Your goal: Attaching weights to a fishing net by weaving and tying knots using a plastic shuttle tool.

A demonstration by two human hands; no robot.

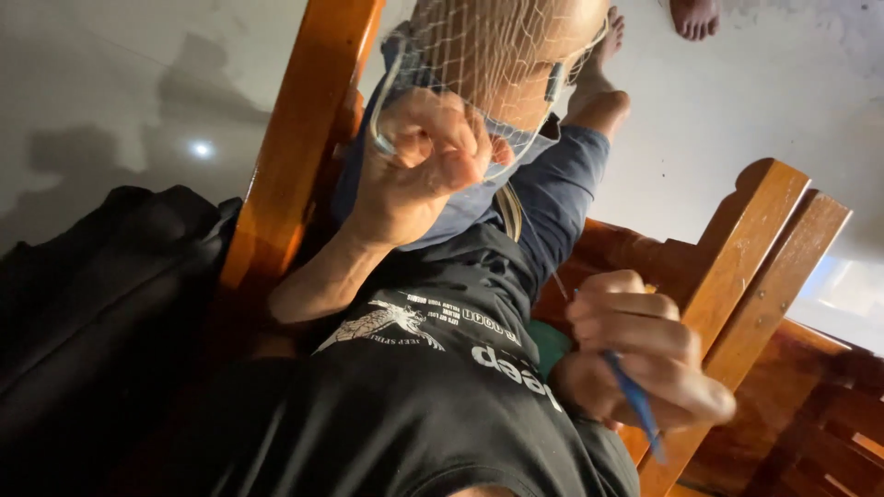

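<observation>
Netting (479,46) lay draped over the raised knee, pinched in the closed left hand (419,156). Below the knee, the right hand (640,354) gripped a blue needle (635,400) (thread barely visible); judged best: keep the mesh taut.

Polished wooden chair frame (304,138) with slatted armrest (764,267), black bag (101,276) slumped at left, pale glossy floor (138,74) with a light glint, another person's bare foot (693,16) at top.
</observation>
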